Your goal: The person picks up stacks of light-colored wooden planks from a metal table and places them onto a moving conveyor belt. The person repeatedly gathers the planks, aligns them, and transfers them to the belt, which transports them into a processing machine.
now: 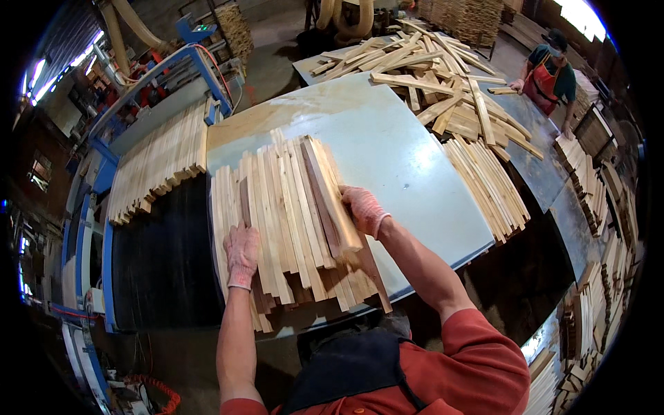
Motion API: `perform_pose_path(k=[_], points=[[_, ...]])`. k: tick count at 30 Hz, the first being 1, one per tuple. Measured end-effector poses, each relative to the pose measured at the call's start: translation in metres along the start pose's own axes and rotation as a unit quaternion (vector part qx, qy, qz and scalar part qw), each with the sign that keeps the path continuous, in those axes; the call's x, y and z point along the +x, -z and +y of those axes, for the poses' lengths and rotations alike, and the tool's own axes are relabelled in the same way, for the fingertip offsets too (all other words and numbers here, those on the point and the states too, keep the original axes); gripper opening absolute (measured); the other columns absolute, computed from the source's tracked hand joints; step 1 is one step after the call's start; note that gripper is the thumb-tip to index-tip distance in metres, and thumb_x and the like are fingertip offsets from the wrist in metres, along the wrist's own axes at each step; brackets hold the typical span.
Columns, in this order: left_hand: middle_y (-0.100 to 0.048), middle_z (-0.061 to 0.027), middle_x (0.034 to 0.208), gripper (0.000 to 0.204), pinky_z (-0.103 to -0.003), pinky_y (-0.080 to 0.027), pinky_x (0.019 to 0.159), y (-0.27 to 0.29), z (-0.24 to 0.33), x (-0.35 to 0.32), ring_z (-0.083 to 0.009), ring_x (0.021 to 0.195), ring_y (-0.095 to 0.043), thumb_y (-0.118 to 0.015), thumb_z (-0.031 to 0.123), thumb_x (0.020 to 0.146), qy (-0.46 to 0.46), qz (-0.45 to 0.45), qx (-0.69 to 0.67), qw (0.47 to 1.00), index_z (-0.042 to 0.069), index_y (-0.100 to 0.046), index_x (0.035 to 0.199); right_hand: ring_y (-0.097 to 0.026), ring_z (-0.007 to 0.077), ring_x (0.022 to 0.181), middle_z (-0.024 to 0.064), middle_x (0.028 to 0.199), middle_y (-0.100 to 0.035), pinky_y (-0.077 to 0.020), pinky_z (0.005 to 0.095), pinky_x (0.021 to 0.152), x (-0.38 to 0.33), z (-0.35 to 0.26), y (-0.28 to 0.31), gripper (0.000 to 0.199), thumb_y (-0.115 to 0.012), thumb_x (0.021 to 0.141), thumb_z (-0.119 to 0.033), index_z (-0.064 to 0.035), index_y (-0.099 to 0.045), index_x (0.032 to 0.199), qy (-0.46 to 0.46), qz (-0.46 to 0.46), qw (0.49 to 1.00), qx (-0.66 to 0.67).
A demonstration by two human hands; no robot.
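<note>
Nearest: dark apron [349, 377] over red shirt [477, 363]. L to R: wood row [158, 158] at blue machine [209, 83]; left hand [242, 253], gloved, fingers bent on the strip batch [273, 214] lying on the table [401, 159], can't tell if gripping; right hand [364, 209], gloved, curled against a raised strip [330, 190], grip unclear; second batch [486, 187] at table's right edge.

There are two gloved hands at work, one left hand [242, 254] and one right hand [361, 207], one co-worker [548, 76] and one pale worktop [387, 138]. Wooden strips form one batch [277, 214] under the hands and one heap [415, 81], the pieces overlapping too much to count.
</note>
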State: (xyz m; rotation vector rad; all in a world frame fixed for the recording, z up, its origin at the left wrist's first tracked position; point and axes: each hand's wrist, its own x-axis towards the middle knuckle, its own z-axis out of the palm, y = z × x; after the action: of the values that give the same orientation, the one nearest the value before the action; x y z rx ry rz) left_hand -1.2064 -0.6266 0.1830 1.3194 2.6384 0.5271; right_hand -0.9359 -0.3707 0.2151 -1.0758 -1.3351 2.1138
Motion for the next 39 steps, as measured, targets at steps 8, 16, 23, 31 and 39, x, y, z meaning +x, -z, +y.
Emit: perform_pose_path(k=[8, 16, 23, 31, 39], points=[[-0.042, -0.0190, 0.163, 0.066, -0.055, -0.018, 0.125, 0.000, 0.008, 0.009, -0.0440, 0.150, -0.034, -0.032, 0.047, 0.109, 0.009, -0.062, 0.150, 0.987, -0.001, -0.050, 0.151, -0.073, 0.0337, 0.098, 0.0237, 0.104, -0.075, -0.0561, 0.0416, 0.089, -0.006, -0.007, -0.017, 0.041, -0.052, 0.095, -0.018, -0.0034, -0.069, 0.130, 0.102, 0.041, 0.925, -0.364], [-0.042, -0.0186, 0.163, 0.058, -0.056, -0.019, 0.125, -0.007, 0.002, 0.002, -0.0442, 0.149, -0.036, -0.033, 0.044, 0.110, -0.037, 0.007, 0.148, 0.988, 0.005, -0.057, 0.147, -0.068, 0.0182, 0.092, 0.0099, 0.111, -0.071, -0.0571, 0.0322, 0.084, -0.023, -0.023, -0.007, 0.062, -0.068, 0.100, -0.033, 0.0038, -0.055, 0.148, 0.054, -0.092, 0.988, -0.112], [-0.048, -0.0231, 0.155, 0.048, -0.062, -0.030, 0.118, 0.001, 0.000, 0.002, -0.0505, 0.142, -0.042, -0.044, 0.036, 0.103, -0.077, -0.004, 0.132, 0.988, 0.007, -0.062, 0.136, -0.073, 0.0194, 0.092, 0.0096, 0.101, -0.073, -0.0604, 0.0341, 0.083, -0.030, -0.015, 0.021, 0.033, -0.064, 0.102, -0.020, 0.0014, -0.066, 0.126, 0.100, -0.118, 0.987, -0.039], [-0.067, -0.0249, 0.096, 0.041, -0.053, -0.046, 0.085, -0.028, -0.042, 0.019, -0.0444, 0.096, -0.061, -0.043, 0.033, 0.104, -0.231, 0.176, 0.004, 0.957, 0.001, -0.068, 0.100, -0.074, 0.0316, 0.099, 0.0243, 0.112, -0.072, -0.0614, 0.0432, 0.087, -0.119, 0.007, 0.075, 0.061, -0.070, 0.093, -0.036, 0.0052, -0.060, 0.136, -0.008, -0.110, 0.941, 0.319], [-0.064, -0.0215, 0.140, 0.061, -0.048, -0.033, 0.118, -0.054, -0.080, 0.057, -0.0409, 0.130, -0.056, -0.035, 0.048, 0.108, -0.047, 0.071, -0.094, 0.992, 0.002, -0.063, 0.137, -0.074, 0.0317, 0.096, 0.0253, 0.112, -0.073, -0.0606, 0.0415, 0.088, -0.233, 0.050, 0.086, 0.059, -0.069, 0.096, -0.036, 0.0089, -0.060, 0.132, 0.102, -0.008, 0.927, 0.361]])
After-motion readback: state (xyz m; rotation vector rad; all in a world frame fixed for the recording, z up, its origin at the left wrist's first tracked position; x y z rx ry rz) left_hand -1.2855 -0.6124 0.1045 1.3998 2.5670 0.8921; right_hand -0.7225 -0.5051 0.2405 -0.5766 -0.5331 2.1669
